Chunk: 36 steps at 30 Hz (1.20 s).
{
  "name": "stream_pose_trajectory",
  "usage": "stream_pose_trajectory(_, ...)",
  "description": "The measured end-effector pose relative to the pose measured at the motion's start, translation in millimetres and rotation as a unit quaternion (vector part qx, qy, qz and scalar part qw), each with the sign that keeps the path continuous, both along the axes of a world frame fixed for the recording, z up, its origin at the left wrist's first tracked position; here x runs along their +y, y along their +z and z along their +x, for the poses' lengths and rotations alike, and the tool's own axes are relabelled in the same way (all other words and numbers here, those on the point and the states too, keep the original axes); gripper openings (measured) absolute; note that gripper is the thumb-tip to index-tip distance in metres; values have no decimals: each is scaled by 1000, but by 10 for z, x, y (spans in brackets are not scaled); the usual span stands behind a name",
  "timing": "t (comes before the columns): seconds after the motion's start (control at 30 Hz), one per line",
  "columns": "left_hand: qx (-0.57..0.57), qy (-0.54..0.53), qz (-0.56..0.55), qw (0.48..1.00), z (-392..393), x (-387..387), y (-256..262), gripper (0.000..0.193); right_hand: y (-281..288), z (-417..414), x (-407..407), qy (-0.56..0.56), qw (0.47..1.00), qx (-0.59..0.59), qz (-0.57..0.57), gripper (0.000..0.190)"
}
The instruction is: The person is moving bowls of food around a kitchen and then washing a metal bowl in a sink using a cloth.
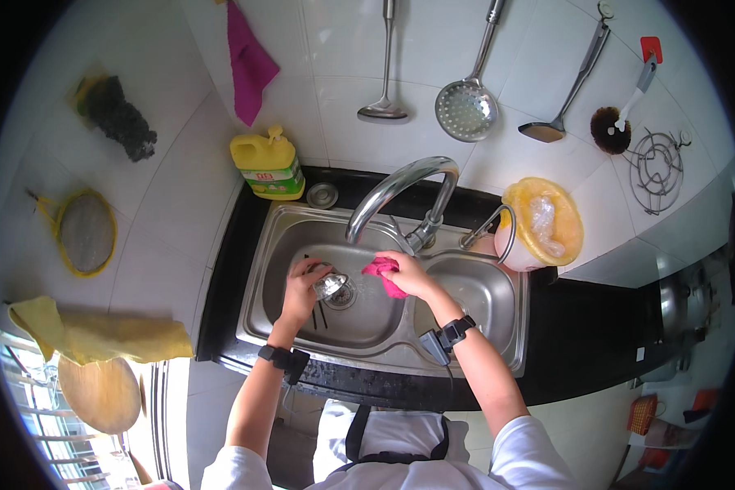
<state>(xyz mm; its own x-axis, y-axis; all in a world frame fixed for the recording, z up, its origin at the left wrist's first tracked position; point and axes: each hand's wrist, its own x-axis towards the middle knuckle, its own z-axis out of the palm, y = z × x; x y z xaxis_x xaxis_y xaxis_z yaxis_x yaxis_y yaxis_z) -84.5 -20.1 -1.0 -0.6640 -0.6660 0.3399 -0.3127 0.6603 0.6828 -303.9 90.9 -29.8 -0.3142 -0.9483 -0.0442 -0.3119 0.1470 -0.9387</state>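
Note:
Over the left basin of a double stainless-steel sink (367,331), my left hand (303,288) grips a small shiny metal bowl or cup (331,285); its exact kind is unclear. Below it lie dark chopsticks (323,315) beside the drain strainer (341,296). My right hand (406,275) holds a crumpled pink cloth (384,275) near the divider between the basins, apart from the metal vessel. The curved chrome faucet (404,174) arches above the left basin, and no running water can be made out.
Behind the sink stand a yellow detergent jug (269,165), a round metal lid (322,195) and a yellow-lined bin (542,223). A ladle (384,110), a skimmer (467,110) and a spatula (545,130) hang on the tiled wall. A black countertop (594,331) extends right.

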Motion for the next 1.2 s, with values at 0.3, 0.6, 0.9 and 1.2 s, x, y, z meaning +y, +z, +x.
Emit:
stream_pose_trajectory(0.3, -1, 32, -69, 997, 122, 368, -104, 48, -81, 342, 369, -35, 999, 9, -3, 39)
stream_pose_trajectory(0.6, -18, 35, -51, 998, 173, 329, -302, 47, -194, 504, 365, -8, 988, 105, -111, 37)
stream_pose_trajectory(0.9, 165, 300, 21, 939, 605, 516, 59, 43, -708, 695, 313, -39, 991, 131, -1, 31)
stream_pose_trajectory(1.2, 627, 360, 344, 599, 2700, 2269, 935, 44, -368, 1037, 579, 208, 926, 297, 109, 33)
